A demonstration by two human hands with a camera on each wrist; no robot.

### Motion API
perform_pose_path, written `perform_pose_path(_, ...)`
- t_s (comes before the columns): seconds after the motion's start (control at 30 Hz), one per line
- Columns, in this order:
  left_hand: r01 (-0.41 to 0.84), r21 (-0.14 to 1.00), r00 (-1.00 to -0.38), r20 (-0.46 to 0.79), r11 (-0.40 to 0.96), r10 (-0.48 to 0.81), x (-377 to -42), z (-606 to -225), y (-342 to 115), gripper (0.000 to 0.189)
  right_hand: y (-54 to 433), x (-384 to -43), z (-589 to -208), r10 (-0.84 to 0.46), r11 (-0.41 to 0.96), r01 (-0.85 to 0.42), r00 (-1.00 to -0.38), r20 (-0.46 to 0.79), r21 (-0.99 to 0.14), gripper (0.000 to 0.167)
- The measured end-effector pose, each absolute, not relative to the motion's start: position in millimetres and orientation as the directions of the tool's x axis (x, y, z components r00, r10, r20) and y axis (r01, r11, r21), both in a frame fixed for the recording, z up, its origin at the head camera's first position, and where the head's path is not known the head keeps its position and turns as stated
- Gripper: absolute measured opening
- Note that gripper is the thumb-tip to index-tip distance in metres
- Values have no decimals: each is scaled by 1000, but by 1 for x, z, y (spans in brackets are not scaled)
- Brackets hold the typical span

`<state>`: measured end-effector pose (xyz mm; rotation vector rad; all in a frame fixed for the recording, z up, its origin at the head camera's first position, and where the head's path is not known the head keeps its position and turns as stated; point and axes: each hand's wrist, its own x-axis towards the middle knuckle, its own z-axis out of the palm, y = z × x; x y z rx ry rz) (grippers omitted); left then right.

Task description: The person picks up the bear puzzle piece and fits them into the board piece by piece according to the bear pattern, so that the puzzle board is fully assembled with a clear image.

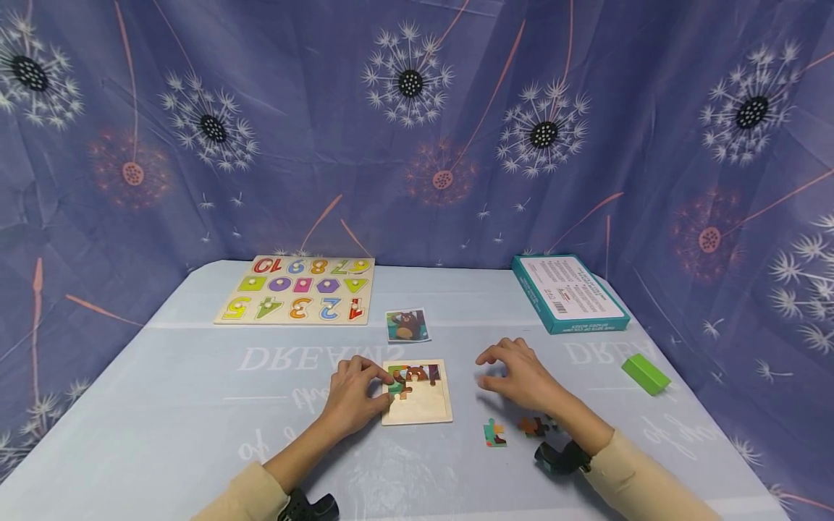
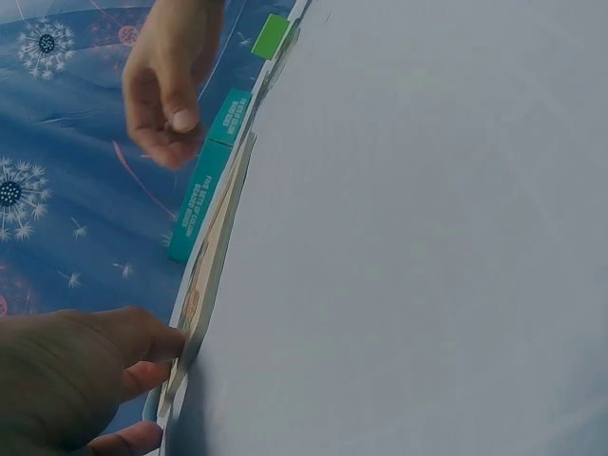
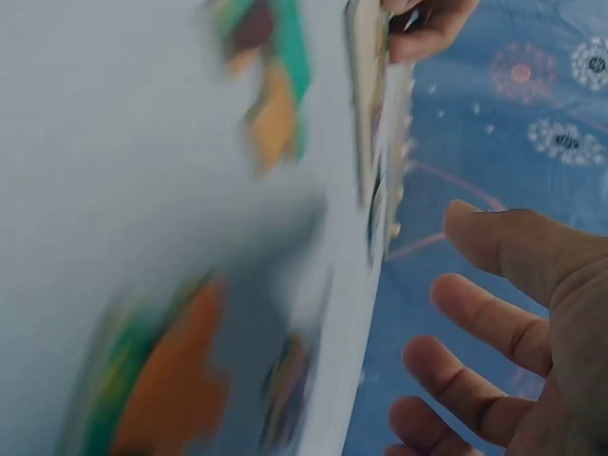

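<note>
My left hand (image 1: pixel 355 394) is at the left edge of a square wooden puzzle board (image 1: pixel 417 414). Its index fingertip and thumb tip rest there, apart, beside a teal and brown jigsaw piece (image 1: pixel 399 388) lying in the frame. A bear's head (image 1: pixel 417 373) fills the board's upper part; bare wood shows below. Over the table to the right, my right hand (image 1: pixel 521 373) hovers with fingers spread and nothing between them, also in the right wrist view (image 3: pixel 513 323). Loose jigsaw pieces lie below it: a teal one (image 1: pixel 495 434) and a brown one (image 1: pixel 533 426), with another partly hidden by the forearm.
Behind the board lies a bear picture card (image 1: pixel 407 325). A wooden number and shape board (image 1: pixel 300 289) is at the back left. At the back right lies a teal box (image 1: pixel 573 293), and nearer the right edge is a green block (image 1: pixel 646 374).
</note>
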<state>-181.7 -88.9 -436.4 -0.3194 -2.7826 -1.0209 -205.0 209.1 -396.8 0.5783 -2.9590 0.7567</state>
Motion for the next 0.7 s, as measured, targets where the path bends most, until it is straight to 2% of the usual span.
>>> perform_pose_path(0.33, 253, 617, -964, 223, 745, 143, -182, -437, -89, 14, 251, -200, -407, -327, 843, -335, -940, 94, -421, 29)
perform_pose_path(0.7, 253, 620, -965, 222, 743, 143, -181, -437, -88, 14, 264, -198, -413, -332, 860, -333, -940, 71, -388, 26)
